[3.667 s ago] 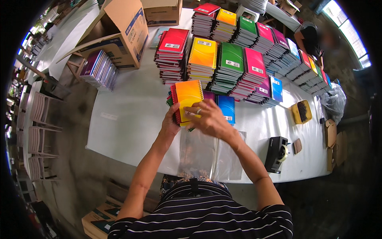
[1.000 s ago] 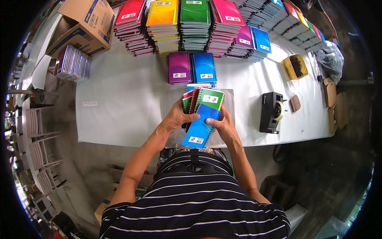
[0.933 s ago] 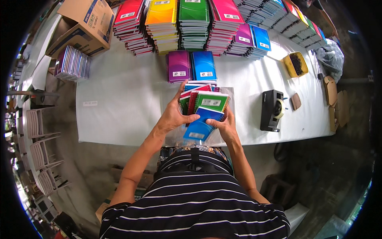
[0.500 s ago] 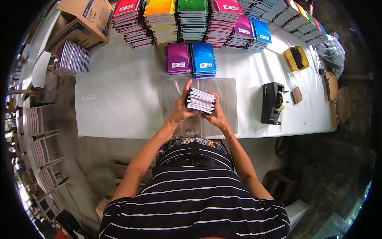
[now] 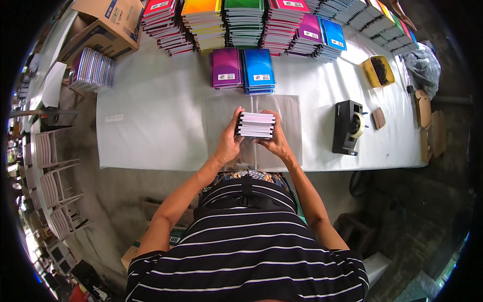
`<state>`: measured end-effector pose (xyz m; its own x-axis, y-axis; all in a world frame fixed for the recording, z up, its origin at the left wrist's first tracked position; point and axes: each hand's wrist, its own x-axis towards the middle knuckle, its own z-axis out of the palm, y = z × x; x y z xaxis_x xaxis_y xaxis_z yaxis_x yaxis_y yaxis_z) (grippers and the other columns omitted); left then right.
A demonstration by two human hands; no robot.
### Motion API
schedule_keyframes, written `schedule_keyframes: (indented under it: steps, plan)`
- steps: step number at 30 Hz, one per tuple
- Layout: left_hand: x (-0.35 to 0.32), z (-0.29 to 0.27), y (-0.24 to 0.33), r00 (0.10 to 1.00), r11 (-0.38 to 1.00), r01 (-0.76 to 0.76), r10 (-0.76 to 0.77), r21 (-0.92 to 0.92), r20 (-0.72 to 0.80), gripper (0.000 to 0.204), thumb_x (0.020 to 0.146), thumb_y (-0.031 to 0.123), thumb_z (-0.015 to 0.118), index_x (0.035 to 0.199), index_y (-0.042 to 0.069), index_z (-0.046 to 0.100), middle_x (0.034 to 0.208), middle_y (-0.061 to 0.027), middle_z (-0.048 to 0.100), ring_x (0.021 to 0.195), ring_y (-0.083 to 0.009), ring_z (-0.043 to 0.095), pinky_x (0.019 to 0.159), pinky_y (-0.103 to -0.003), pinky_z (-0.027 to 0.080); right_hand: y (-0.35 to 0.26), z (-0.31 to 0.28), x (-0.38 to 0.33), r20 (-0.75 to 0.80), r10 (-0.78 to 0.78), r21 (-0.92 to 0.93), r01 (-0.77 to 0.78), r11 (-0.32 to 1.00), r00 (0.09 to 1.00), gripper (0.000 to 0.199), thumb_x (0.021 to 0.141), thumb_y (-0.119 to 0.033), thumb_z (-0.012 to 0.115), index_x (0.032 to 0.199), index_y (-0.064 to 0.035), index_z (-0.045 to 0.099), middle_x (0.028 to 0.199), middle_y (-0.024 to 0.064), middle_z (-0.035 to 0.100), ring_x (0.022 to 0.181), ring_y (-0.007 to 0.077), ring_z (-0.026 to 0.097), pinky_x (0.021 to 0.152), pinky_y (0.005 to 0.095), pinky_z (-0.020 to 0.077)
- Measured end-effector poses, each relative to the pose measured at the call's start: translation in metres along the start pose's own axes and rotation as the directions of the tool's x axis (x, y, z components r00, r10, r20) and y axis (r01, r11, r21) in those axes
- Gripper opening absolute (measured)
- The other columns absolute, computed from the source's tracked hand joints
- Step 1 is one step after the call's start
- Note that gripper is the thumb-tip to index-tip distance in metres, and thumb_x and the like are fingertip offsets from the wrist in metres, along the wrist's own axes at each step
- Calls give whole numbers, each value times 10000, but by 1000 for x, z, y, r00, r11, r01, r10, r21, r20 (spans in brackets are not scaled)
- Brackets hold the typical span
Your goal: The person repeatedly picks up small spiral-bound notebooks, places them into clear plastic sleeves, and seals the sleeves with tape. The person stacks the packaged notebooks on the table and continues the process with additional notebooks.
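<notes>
Notebook stack [image 5: 256, 125] between both hands

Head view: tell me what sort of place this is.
Probably a packing area in a stationery workshop or warehouse. Colour-sorted notebook stacks line a long white table, beside a tape dispenser and cardboard boxes; both hands square a notebook bundle.

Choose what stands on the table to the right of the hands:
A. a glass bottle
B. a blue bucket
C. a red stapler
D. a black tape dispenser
D: a black tape dispenser stands on the white table, right of the right hand holding the stack of notebooks.
</notes>
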<state>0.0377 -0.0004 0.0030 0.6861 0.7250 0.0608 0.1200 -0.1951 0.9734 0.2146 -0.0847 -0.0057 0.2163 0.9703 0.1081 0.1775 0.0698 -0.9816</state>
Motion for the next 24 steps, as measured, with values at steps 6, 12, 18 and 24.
schedule_keyframes:
  steps: [6,12,18,24]
  plan:
    - [-1,3,6,998,998,59,-59,1,27,968,755,-143,643,1528,103,115,1523,-174,310,1381,-339,352,1119,-411,335,10,-1,-6,-27,-13,-93,10,996,1000,883,649,-117,863,1344,-58,321,1237,143,464,1195,307,483,1019,404,405]
    - [0,12,-5,999,999,-28,28,-15,-20,1036,736,-93,700,1533,107,70,1539,-188,271,1397,-331,327,1126,-415,316,3,4,-6,-32,57,76,-55,996,998,1059,630,-220,885,1448,-86,226,1400,129,388,1301,283,403,1090,415,345]
    - [4,-2,5,997,994,50,-44,-101,56,1030,751,-75,702,1539,139,74,1556,-172,242,1416,-292,293,1142,-388,289,6,-6,-19,9,65,-24,-65,998,998,1206,609,-243,894,1515,-108,109,1473,197,303,1360,354,338,1132,469,280]
    - [4,-7,-5,978,971,145,-112,-189,173,1085,753,-40,735,1543,197,30,1564,-141,244,1398,-312,334,1135,-410,301,32,-6,-12,72,112,-47,-109,993,991,1130,656,-130,856,1518,-129,125,1462,172,273,1364,361,291,1128,454,269]
